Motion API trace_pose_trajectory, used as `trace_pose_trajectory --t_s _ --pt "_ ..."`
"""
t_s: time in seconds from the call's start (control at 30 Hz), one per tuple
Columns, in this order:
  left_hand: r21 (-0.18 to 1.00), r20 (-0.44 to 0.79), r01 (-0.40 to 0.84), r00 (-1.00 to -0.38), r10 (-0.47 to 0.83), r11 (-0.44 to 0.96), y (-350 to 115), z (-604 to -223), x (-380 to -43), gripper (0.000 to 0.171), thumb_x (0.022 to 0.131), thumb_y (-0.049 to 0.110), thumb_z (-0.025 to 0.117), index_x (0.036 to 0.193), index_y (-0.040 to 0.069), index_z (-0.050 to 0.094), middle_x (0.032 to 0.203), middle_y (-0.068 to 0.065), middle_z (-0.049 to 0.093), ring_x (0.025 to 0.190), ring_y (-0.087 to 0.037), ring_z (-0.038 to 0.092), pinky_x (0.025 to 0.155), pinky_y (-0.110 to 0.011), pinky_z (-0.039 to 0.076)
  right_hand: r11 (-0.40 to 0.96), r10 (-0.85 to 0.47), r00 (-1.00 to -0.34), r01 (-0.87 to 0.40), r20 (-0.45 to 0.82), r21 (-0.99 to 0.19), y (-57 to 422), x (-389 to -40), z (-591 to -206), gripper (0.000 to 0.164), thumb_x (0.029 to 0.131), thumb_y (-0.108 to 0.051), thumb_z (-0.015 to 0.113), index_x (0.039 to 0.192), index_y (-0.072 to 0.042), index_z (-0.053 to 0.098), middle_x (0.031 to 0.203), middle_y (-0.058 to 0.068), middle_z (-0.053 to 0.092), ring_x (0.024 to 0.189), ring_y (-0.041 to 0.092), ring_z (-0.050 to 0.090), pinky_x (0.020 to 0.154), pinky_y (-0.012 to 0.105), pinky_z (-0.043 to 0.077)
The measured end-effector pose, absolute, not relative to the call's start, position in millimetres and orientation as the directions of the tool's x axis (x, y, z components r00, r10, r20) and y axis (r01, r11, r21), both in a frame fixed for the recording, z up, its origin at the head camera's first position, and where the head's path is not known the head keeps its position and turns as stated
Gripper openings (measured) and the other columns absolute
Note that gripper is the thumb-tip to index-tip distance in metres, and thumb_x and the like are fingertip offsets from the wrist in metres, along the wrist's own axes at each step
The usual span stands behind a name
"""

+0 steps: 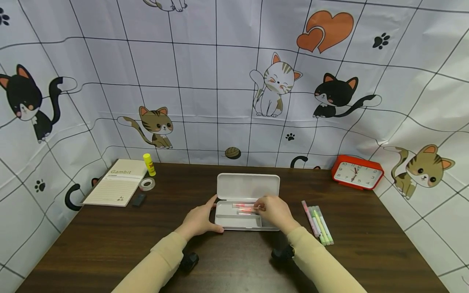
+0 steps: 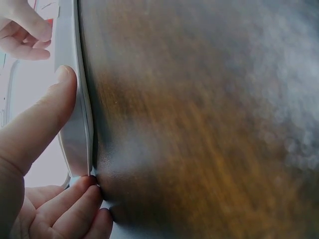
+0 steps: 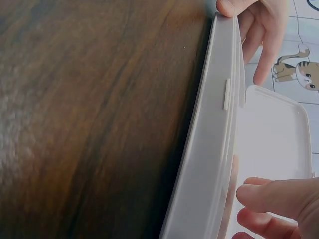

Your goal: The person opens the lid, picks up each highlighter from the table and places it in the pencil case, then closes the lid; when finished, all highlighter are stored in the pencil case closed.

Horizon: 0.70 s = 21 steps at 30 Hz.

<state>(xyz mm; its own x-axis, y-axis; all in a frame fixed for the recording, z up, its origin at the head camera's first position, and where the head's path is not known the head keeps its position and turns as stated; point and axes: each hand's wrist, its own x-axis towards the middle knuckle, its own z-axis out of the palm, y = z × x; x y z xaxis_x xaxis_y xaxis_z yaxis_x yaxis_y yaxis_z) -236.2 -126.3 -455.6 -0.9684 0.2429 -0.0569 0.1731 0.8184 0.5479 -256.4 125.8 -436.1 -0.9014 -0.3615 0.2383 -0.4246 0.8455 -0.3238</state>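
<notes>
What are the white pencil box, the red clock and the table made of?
The pencil box looks like smooth, softly shiny plastic: it has rounded corners and a little raised strip on its side, as if moulded. The clock seems to have a shiny plastic case, evenly red. The table shows brown, gently shiny grain, so maybe wood, or a wood-look covering.

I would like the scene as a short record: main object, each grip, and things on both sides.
Main object: open white pencil case, lid raised at back
Contents: reddish pen-like items
Left grip: holds the case's left end
Right grip: at the reddish items; pinching unclear
Right of case: markers; farther back, red clock
Left of case: notebook, yellow tube, white tape roll, dark block
Surface: brown table
</notes>
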Motion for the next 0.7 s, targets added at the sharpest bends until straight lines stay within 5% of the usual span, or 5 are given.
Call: trace_pose_trajectory --t_s 0.7 --pt "0.534 -0.053 0.183 -0.967 0.249 0.826 -126 -455 -236 0.112 0.063 0.044 0.086 0.15 0.008 0.025 0.135 -0.01 0.055 0.117 -0.034 0.055 0.092 -0.05 0.045 0.836 -0.295 -0.925 -0.37 0.237 -0.405 150 -251 -431 0.004 0.081 -0.014 0.074 0.085 -0.013 0.074 0.075 -0.003 0.059 0.068 0.011 0.052 0.058 0.029 0.043"
